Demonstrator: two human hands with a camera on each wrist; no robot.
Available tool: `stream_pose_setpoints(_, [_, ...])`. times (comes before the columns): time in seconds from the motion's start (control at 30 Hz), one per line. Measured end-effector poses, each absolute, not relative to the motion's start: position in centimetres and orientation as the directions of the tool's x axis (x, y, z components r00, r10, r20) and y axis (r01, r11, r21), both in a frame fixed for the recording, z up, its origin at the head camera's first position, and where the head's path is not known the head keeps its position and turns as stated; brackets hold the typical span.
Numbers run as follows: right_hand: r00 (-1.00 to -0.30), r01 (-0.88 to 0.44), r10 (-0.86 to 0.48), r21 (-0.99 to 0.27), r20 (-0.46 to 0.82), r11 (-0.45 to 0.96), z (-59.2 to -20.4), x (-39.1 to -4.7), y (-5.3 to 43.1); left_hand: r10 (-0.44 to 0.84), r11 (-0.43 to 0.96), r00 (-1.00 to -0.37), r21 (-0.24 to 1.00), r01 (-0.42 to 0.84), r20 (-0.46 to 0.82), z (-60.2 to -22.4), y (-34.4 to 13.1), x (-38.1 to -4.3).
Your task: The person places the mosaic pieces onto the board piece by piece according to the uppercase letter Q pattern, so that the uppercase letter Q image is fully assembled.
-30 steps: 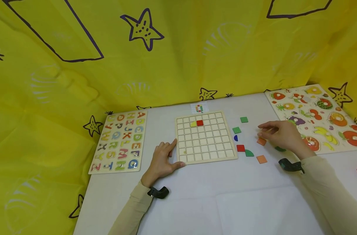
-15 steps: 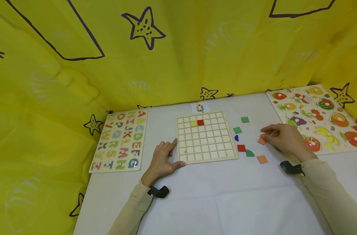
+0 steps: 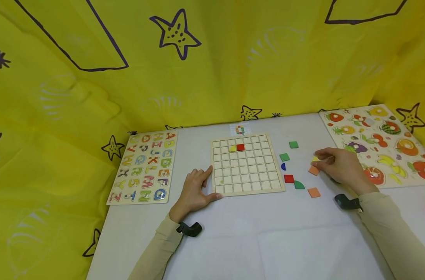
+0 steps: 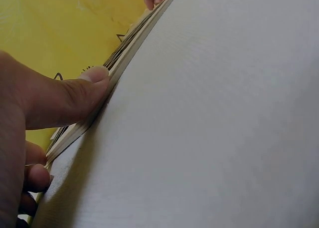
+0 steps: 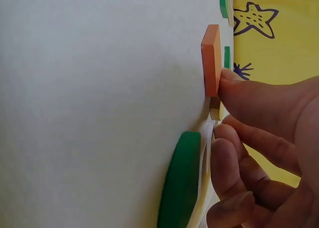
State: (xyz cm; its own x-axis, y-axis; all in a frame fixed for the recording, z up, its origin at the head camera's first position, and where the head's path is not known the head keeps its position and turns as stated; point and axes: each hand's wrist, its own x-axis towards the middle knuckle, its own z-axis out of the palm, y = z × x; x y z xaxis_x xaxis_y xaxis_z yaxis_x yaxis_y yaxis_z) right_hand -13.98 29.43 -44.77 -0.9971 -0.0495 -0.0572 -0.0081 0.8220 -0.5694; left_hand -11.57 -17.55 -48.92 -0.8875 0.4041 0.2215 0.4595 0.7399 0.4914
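Note:
My left hand (image 3: 195,190) spreads over the front left corner of a wooden grid board (image 3: 247,193), thumb at the front edge and index finger at the left edge. The thumb (image 4: 75,98) lies against the board's rim in the left wrist view. A yellow trapezoid (image 3: 232,148) and a red square (image 3: 240,147) sit side by side in grid cells. At the right, my right hand (image 3: 343,167) pinches a small yellow piece (image 3: 314,158) between thumb and index finger. An orange square (image 3: 314,170) lies just below those fingertips. Under the palm is a green piece (image 5: 180,180).
Green squares (image 3: 294,144), a blue half-circle (image 3: 283,167), a red square (image 3: 289,179), a green quarter-circle (image 3: 299,184) and another orange square (image 3: 314,192) lie right of the board. A pattern card (image 3: 240,130) is behind it. Letter puzzle (image 3: 142,167) left; fruit puzzle (image 3: 380,147) right.
My right hand has drawn back slightly to the right and down, and the yellow piece now shows between its fingertips. My left hand stays at the board's corner.

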Motion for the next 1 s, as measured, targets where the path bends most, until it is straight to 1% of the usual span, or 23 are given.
stream_pose_setpoints(0.17, [-0.995, -0.005, -0.060, -0.551, -0.081, 0.834, -44.9, -14.2, 29.4, 0.402, 0.739, -0.890, 0.499, 0.453, 0.214, -49.0, -17.6, -11.6])
stream_pose_setpoints(0.4, [-0.984, -0.040, -0.120, -0.484, -0.135, 0.874, -44.6, -14.2, 28.7, 0.405, 0.733, -0.885, 0.498, 0.464, 0.229, -48.9, -17.6, -11.6])
stream_pose_setpoints(0.57, [-0.980, -0.022, -0.119, -0.515, -0.157, 0.857, -44.6, -14.3, 28.0, 0.407, 0.729, -0.883, 0.500, 0.467, 0.232, -48.8, -17.5, -11.5])
stream_pose_setpoints(0.8, [-0.989, -0.092, -0.140, -0.575, -0.040, 0.813, -44.3, -15.2, 27.4, 0.410, 0.729, -0.882, 0.498, 0.469, 0.230, -48.8, -17.6, -11.6])
stream_pose_setpoints(1.0, [-0.994, -0.108, -0.092, -0.657, 0.059, 0.746, -44.1, -16.1, 26.2, 0.412, 0.733, -0.881, 0.489, 0.473, 0.234, -48.9, -17.6, -11.6])
